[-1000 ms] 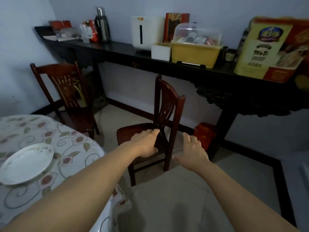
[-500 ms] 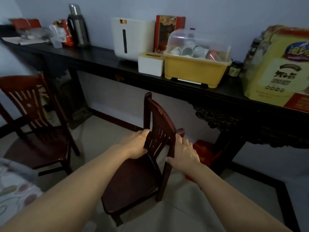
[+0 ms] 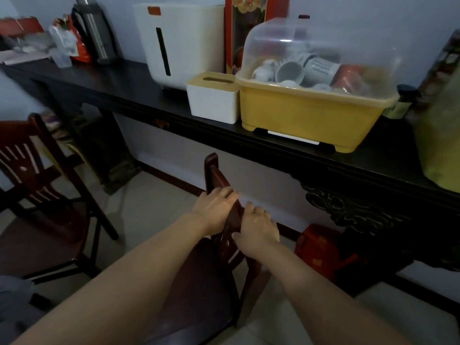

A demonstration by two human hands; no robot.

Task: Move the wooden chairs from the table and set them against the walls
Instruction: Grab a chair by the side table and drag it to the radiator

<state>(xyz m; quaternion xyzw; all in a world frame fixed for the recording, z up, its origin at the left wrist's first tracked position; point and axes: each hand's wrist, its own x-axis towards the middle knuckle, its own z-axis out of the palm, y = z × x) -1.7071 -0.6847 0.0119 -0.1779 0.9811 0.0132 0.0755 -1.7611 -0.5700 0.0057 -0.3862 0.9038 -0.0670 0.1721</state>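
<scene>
Dark red-brown wood with a smooth, slightly glossy varnish on the near chair (image 3: 219, 180) and on the second chair (image 3: 37, 170) at left. Black lacquered wood, smooth on top and carved in relief at the apron, on the long table (image 3: 119, 83); matt white plastic on the tall container (image 3: 184, 43) and the tissue box (image 3: 214, 100), opaque yellow plastic on the rack base (image 3: 306, 120) under a clear plastic lid (image 3: 311, 43). Brushed metal on the flask (image 3: 95, 33), pale smooth tile on the floor (image 3: 149, 202).

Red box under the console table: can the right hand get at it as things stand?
Probably not yet. The right hand has its grip on the chair back, which stands between it and the red box.
</scene>
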